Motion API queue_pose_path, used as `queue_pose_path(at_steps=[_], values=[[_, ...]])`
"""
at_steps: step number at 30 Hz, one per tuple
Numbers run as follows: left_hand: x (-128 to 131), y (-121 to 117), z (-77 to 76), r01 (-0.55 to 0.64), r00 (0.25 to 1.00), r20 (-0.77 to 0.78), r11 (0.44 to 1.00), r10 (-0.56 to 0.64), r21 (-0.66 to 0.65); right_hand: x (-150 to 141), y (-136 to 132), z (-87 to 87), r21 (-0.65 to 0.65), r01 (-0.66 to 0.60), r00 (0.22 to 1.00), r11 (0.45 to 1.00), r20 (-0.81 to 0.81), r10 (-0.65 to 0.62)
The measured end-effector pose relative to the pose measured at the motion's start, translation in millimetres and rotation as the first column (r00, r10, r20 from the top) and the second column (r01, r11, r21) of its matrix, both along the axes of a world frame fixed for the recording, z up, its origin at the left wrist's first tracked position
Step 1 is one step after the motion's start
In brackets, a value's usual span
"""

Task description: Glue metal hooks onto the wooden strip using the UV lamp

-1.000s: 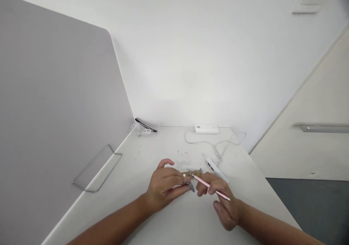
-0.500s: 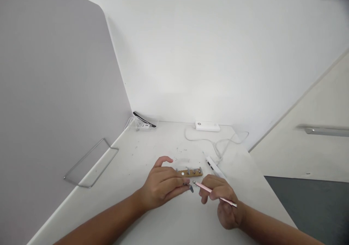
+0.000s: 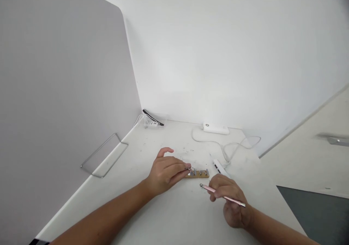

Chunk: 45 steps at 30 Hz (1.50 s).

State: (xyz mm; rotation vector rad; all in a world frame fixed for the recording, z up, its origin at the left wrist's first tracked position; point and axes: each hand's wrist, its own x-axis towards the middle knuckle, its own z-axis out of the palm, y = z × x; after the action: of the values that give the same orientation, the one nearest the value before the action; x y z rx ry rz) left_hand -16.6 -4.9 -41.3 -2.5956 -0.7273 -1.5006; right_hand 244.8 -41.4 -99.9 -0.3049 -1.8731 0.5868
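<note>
My left hand (image 3: 167, 172) is pinched at its fingertips over the left end of a small tan strip (image 3: 201, 176) that lies on the desk and carries several small grey and shiny metal pieces. A small dark-grey piece shows only in part between those fingertips; the rest is hidden. One finger of this hand sticks up, clear of the strip. In my right hand (image 3: 231, 199) is a slim pink pen-like tool (image 3: 228, 198), its rounded metal tip pointing left. That tip is just in front of the strip and apart from it.
Behind my right hand lies a white stick-shaped device (image 3: 220, 168) joined to a pale cable (image 3: 225, 152). A white box (image 3: 216, 128) stands against the wall. A clear tray with a black strap (image 3: 152, 117) sits in the back corner. A wire frame (image 3: 105, 156) is at the left panel.
My left hand has moved its small grey piece from in front of the strip onto the strip's left end. The right hand still holds the pink tool. The whole view has shifted slightly.
</note>
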Motion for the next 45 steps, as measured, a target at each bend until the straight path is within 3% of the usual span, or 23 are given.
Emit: queue_pose_path(at_steps=[7,15,25,31,37,43,45], values=[[1.6,-2.8,-4.6,-0.019,1.000,0.003,0.999,0.019,-0.045,0.7,7.2,6.2,-0.028,0.016,1.000,0.999,-0.023,-0.016],[3.8,-4.4,1.1,-0.050,0.995,0.079,0.996,0.056,-0.075,-3.7,9.4,12.4,0.004,0.006,0.999,1.000,0.052,-0.006],[2.4,4.6,-2.4,-0.053,0.994,0.092,0.990,0.065,-0.128,-4.1,14.3,44.3,0.166,0.091,0.981,0.982,0.152,-0.117],[-3.3,16.9,-10.2,-0.130,0.991,0.028,0.984,0.134,-0.118,0.7,15.2,44.0,0.222,0.068,0.987,0.973,0.125,-0.097],[-9.8,29.5,-16.3,-0.309,0.950,0.007,0.939,0.314,-0.149,-2.7,12.0,45.3,0.242,0.093,0.992,0.966,0.061,-0.111],[2.8,40.4,-2.2,-0.321,0.940,0.056,0.930,0.335,-0.181,1.5,8.4,49.0,0.263,0.136,0.989,0.955,0.013,-0.145],[11.8,45.5,5.4,-0.314,0.938,0.065,0.915,0.340,-0.252,4.4,8.5,46.0,0.240,0.153,0.987,0.959,0.007,-0.160]])
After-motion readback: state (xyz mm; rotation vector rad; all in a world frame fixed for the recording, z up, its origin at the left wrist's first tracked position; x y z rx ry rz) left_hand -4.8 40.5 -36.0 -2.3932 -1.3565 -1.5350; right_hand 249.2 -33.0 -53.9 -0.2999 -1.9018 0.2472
